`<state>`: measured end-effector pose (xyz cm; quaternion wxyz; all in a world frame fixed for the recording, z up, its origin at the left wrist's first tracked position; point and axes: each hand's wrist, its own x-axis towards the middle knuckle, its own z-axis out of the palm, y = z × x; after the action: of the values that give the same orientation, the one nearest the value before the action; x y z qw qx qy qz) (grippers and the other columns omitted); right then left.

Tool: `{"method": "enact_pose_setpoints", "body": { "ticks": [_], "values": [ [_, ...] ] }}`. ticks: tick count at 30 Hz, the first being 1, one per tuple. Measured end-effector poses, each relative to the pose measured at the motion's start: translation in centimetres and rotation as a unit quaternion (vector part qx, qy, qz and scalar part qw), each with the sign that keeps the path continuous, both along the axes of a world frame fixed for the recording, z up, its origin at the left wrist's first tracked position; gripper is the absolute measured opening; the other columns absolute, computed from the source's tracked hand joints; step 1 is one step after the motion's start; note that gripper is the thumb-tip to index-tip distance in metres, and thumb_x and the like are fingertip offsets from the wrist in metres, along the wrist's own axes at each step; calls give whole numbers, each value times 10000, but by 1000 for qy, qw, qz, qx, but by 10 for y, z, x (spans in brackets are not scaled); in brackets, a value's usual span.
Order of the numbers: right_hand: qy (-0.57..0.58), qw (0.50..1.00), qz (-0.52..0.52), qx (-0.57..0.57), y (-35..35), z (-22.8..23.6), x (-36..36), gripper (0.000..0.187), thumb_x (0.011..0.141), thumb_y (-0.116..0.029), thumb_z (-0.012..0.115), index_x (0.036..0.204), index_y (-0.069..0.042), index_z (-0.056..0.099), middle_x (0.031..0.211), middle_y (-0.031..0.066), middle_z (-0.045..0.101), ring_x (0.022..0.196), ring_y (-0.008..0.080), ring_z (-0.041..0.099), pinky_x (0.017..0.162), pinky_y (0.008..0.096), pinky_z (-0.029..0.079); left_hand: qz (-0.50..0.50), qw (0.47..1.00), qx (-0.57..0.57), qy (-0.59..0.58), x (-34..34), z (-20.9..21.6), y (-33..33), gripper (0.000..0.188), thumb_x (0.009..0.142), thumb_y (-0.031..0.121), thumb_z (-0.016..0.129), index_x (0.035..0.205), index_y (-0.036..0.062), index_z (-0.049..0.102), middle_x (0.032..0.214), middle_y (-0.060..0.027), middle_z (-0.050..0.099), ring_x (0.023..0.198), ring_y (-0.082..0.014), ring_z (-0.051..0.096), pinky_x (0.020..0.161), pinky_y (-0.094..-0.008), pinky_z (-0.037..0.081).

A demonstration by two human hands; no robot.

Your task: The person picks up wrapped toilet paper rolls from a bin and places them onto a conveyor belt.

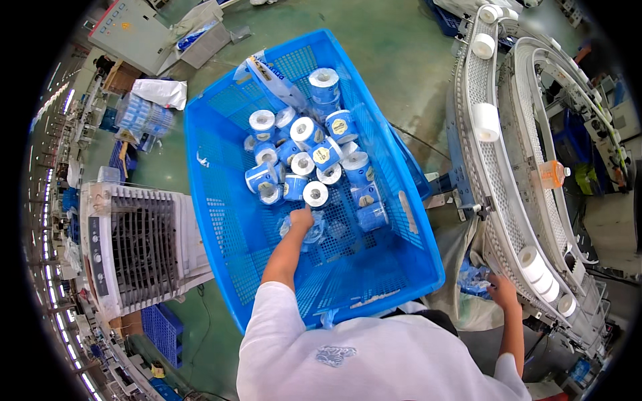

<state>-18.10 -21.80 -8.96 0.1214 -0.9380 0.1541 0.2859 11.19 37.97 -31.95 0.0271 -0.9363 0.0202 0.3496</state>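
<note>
My left hand (301, 218) reaches into a large blue plastic crate (231, 274). Its fingers are closed, right beside the upright end of a white paper roll (315, 194); whether they grip it cannot be seen. Crumpled clear plastic film (314, 234) shows around that wrist. Several paper rolls in blue printed wrappers (326, 154) lie heaped in the far half of the crate, some upright, some tilted. My right hand (503, 292) hangs low on the right, next to crumpled blue film (473, 279) in a pale sack (468, 304); its fingers are too small to read.
A curved conveyor (498, 174) runs along the right, carrying bare white rolls (485, 122) and an orange container (552, 174). An air cooler (144, 247) stands left of the crate. Farther off are a grey bin (207, 43), a control cabinet (130, 33) and a blue pallet (162, 333).
</note>
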Motion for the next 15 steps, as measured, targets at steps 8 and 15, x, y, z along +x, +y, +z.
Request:
{"method": "enact_pose_setpoints", "body": {
  "ticks": [8,15],
  "values": [
    [151,978,-137,-49,-27,15,-137,393,719,-274,675,1068,-111,596,1056,137,600,1001,298,557,843,380,446,166,985,-52,-1,20,-86,-35,878,788,356,581,1416,126,13,977,-188,634,848,-323,632,739,-412,481],
    [16,989,-130,-62,-1,26,-79,328,737,-222,654,1012,-48,624,900,158,641,836,291,623,744,355,481,154,947,-245,-139,36,-65,10,542,797,370,569,1239,76,457,997,-209,616,898,-333,611,782,-405,468]
  ]
}}
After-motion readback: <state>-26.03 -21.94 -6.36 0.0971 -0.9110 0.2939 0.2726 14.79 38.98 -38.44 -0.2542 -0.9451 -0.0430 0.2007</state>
